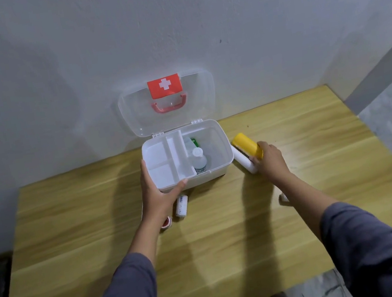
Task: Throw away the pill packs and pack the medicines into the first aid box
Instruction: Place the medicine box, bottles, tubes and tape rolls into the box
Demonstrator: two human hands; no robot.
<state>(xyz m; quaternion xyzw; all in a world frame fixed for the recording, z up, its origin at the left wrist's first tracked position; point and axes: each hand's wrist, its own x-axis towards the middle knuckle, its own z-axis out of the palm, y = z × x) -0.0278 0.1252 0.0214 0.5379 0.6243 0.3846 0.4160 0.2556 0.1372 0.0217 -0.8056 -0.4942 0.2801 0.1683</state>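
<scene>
The open white plastic first aid box point(214, 168) with its clear hinged lid point(197, 96) is being steadied on the pale wooden table point(77, 218) by the left hand point(157, 193), which is wrapped around its near left corner. A yellow and white cylindrical container point(244, 152) is being held at its near end by the right hand point(270, 159), fingers closed around it. It is lying just right of the box, long axis slanting away to the left, so the open right compartment, holding a clear bottle point(199, 162), is being faced. A small white tube point(182, 205) and a red-topped item point(167, 222) are being partly hidden by the left wrist; another white piece point(283, 197) under the right forearm cannot be identified.
</scene>
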